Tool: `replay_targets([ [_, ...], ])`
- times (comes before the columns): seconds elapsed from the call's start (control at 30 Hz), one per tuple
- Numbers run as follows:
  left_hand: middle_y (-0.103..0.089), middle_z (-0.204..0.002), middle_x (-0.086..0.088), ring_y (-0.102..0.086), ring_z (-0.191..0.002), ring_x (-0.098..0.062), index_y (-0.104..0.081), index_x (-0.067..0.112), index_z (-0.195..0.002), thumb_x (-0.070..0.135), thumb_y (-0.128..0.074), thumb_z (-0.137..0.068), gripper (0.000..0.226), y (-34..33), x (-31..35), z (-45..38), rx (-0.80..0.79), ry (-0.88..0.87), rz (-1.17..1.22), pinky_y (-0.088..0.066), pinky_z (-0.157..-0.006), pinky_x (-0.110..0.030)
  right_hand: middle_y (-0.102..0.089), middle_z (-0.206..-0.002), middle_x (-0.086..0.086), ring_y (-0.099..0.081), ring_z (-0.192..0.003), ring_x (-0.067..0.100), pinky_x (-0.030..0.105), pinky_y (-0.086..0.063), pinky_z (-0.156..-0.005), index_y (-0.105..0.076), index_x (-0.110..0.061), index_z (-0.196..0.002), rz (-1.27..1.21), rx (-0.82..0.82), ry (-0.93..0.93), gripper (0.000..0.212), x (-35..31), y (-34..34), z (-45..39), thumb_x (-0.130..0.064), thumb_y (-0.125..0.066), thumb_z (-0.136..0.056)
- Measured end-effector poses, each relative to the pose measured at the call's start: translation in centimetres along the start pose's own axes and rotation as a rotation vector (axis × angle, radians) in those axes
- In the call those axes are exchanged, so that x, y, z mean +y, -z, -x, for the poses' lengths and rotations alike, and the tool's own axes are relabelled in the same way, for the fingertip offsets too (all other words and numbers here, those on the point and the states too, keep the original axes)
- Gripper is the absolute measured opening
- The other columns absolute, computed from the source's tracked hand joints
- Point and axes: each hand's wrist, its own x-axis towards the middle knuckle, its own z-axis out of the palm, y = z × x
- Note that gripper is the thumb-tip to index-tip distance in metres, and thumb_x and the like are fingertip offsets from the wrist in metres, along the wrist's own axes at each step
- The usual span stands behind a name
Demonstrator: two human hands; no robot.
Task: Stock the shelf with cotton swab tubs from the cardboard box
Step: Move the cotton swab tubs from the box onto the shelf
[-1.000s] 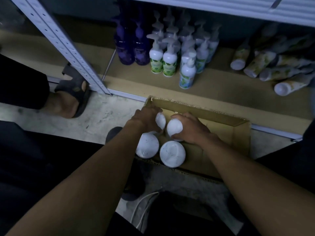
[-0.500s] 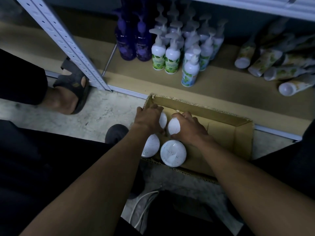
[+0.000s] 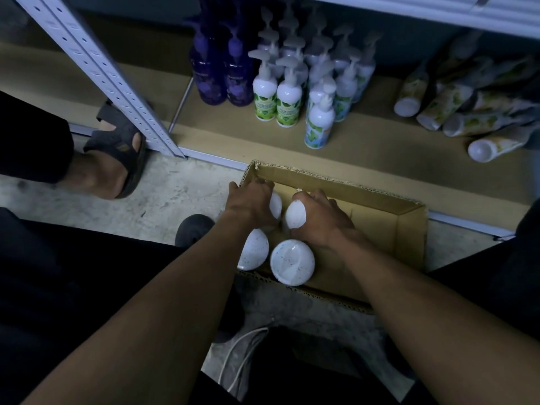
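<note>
Inside the cardboard box (image 3: 409, 235), the left hand (image 3: 251, 204) and right hand (image 3: 320, 219) each curl fingers around a white tub (image 3: 295, 217).

Our forearms bare to frame edge, no sleeves, no watch, no rings on left hand (image 3: 252, 203) or right hand (image 3: 321, 222). We wear dark trousers (image 3: 73, 287), near left and near right. Dark closed shoe toe (image 3: 193, 228) shows beside our left forearm.
</note>
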Motion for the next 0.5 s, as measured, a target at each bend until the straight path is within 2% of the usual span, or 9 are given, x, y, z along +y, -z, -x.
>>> replay_targets([
  [0.13,-0.049,-0.142,-0.004,-0.051,-0.129,-0.028,-0.044,0.021,-0.141,0.049,-0.074,-0.071,0.082,0.6,0.2,0.4,0.022,-0.008,0.009,-0.035,-0.104,-0.046,-0.037,-0.139,-0.002,-0.042,-0.127,0.030,0.041,-0.047,-0.094,-0.043,-0.041,-0.134,-0.032,-0.004,0.018,0.073,0.4,1.1,0.4,-0.053,-0.077,-0.070],
  [0.23,-0.051,-0.140,-0.007,-0.052,-0.127,-0.031,-0.047,0.021,-0.139,0.046,-0.078,-0.069,0.081,1.2,0.3,0.9,0.038,-0.017,0.099,-0.045,-0.100,-0.043,-0.037,-0.140,0.000,-0.043,-0.128,0.031,0.043,-0.047,-0.099,-0.044,-0.040,-0.138,-0.046,-0.008,0.035,0.081,0.6,2.1,0.9,-0.053,-0.074,-0.065],
  [0.33,-0.050,-0.141,-0.009,-0.051,-0.127,-0.032,-0.048,0.019,-0.140,0.043,-0.081,-0.068,0.083,2.0,0.3,1.6,0.043,-0.032,0.165,-0.048,-0.100,-0.043,-0.037,-0.142,-0.002,-0.044,-0.130,0.028,0.041,-0.045,-0.102,-0.045,-0.041,-0.140,-0.066,-0.010,0.044,0.087,0.6,3.1,1.5,-0.056,-0.068,-0.058],
  [0.5,-0.049,-0.141,-0.013,-0.049,-0.128,-0.032,-0.048,0.015,-0.141,0.044,-0.085,-0.065,0.090,3.8,0.9,2.8,0.046,-0.044,0.159,-0.046,-0.102,-0.042,-0.036,-0.140,-0.001,-0.048,-0.124,0.026,0.038,-0.046,-0.100,-0.045,-0.037,-0.144,-0.022,0.024,0.107,0.082,1.0,5.1,2.5,-0.044,-0.079,-0.070],
])
